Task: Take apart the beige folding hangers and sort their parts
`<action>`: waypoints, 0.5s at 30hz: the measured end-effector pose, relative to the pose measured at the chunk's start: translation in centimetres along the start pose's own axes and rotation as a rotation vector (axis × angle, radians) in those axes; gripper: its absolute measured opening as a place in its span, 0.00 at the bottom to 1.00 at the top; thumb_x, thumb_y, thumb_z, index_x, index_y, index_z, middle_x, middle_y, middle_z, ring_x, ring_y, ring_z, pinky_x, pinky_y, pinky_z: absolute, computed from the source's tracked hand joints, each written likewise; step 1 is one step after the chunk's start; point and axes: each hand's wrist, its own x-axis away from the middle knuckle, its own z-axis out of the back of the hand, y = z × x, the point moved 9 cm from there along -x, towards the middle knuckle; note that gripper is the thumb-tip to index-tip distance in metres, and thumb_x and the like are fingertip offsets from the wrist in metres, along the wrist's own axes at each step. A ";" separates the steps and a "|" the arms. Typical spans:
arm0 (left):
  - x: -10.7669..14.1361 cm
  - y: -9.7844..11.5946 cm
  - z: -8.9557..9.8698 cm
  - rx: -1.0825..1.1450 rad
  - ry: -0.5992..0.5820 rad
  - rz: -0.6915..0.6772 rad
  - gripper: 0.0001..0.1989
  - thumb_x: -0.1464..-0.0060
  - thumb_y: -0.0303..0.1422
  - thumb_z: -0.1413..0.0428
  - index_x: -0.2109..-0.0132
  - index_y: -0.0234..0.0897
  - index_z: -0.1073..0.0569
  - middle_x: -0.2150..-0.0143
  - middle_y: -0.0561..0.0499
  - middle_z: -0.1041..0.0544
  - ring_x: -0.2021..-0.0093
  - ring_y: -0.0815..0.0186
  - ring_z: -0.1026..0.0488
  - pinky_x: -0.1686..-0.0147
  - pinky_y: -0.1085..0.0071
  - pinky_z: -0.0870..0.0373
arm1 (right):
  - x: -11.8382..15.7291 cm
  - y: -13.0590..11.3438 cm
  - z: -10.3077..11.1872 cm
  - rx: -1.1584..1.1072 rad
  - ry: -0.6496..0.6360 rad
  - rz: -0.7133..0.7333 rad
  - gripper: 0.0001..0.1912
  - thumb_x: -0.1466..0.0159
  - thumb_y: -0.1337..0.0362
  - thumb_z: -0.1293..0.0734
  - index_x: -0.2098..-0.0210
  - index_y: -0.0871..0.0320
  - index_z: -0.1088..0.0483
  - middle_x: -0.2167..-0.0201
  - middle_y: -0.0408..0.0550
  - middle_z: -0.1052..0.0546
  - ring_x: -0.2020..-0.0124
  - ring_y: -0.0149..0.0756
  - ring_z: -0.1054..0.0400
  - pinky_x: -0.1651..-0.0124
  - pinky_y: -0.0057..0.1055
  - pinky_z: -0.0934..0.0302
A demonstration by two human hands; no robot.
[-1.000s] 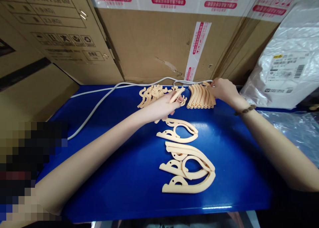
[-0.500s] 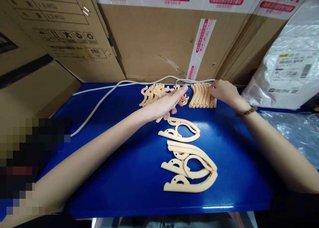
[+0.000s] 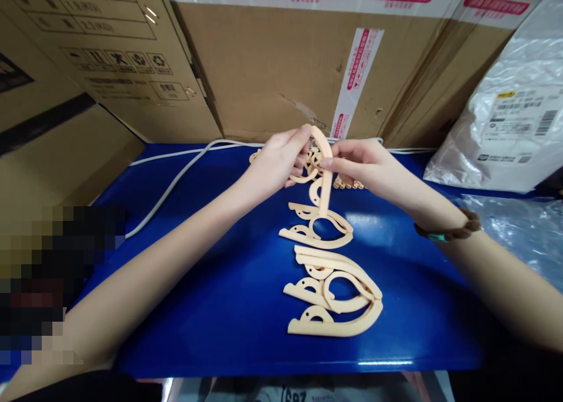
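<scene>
Above the far part of the table, both my hands are closed on beige plastic hanger parts. My left hand [image 3: 285, 153] pinches the upper end of a curved hanger arm [image 3: 326, 185] and has a curved hook piece [image 3: 305, 178] below its fingers. My right hand [image 3: 358, 160] grips the same arm at mid-length, thumb in front. The arm hangs down, its lower end over a folded hanger [image 3: 341, 243]. Nearer to me lie more folded hangers [image 3: 352, 330], stacked close together. Loose hook pieces and a row of arms [image 3: 349, 183] are partly hidden behind my hands.
A blue table [image 3: 211, 308] carries all the parts. Cardboard boxes [image 3: 264, 68] wall off its back and left sides. A white cable [image 3: 176, 192] runs along the back. At right stand a white plastic parcel [image 3: 497, 132] and a clear plastic bag [image 3: 519, 232].
My right hand has taken a hanger arm from the row and moved left with it to my left hand. My left hand has turned and now grips the arm's upper end.
</scene>
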 end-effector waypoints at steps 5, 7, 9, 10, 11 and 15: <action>0.2 2.4 1.4 -0.209 0.010 -0.157 0.16 0.30 0.33 0.53 0.68 0.36 0.32 0.76 0.56 0.41 0.79 0.74 0.45 0.80 0.75 0.51 | 0.6 -0.7 4.4 0.412 0.264 0.088 0.15 0.28 0.54 0.38 0.64 0.56 0.27 0.73 0.44 0.27 0.72 0.34 0.34 0.70 0.31 0.43; 0.6 3.5 1.5 -0.394 0.025 -0.282 0.17 0.30 0.33 0.53 0.69 0.36 0.31 0.75 0.54 0.36 0.76 0.71 0.40 0.76 0.74 0.46 | 0.8 -1.6 4.6 0.742 0.307 0.172 0.15 0.26 0.56 0.41 0.55 0.57 0.26 0.65 0.50 0.22 0.64 0.40 0.29 0.63 0.34 0.40; 1.2 4.2 1.0 -0.602 0.047 -0.391 0.17 0.30 0.35 0.53 0.70 0.37 0.33 0.75 0.53 0.35 0.73 0.69 0.37 0.70 0.72 0.44 | 0.7 -1.4 3.6 0.998 0.250 0.210 0.17 0.26 0.61 0.44 0.49 0.60 0.28 0.59 0.56 0.21 0.58 0.46 0.28 0.60 0.37 0.40; 1.5 4.3 0.7 -0.695 0.069 -0.425 0.16 0.30 0.35 0.53 0.69 0.37 0.33 0.74 0.53 0.35 0.72 0.67 0.37 0.68 0.71 0.45 | 0.6 -1.0 3.2 1.052 0.209 0.203 0.17 0.27 0.62 0.45 0.49 0.61 0.28 0.59 0.58 0.21 0.58 0.48 0.27 0.60 0.38 0.40; 1.7 4.2 0.5 -0.770 0.092 -0.441 0.15 0.30 0.36 0.53 0.67 0.38 0.32 0.74 0.53 0.35 0.71 0.66 0.36 0.67 0.70 0.45 | 0.5 -0.4 2.9 1.032 0.170 0.183 0.17 0.28 0.62 0.44 0.51 0.62 0.28 0.62 0.58 0.21 0.61 0.49 0.27 0.62 0.39 0.40; 1.4 3.4 0.2 -0.868 0.164 -0.418 0.10 0.31 0.39 0.51 0.57 0.40 0.29 0.73 0.53 0.37 0.68 0.61 0.33 0.64 0.70 0.45 | -0.1 1.3 3.5 0.628 0.134 0.115 0.18 0.27 0.57 0.46 0.58 0.57 0.28 0.73 0.50 0.25 0.73 0.41 0.33 0.67 0.37 0.39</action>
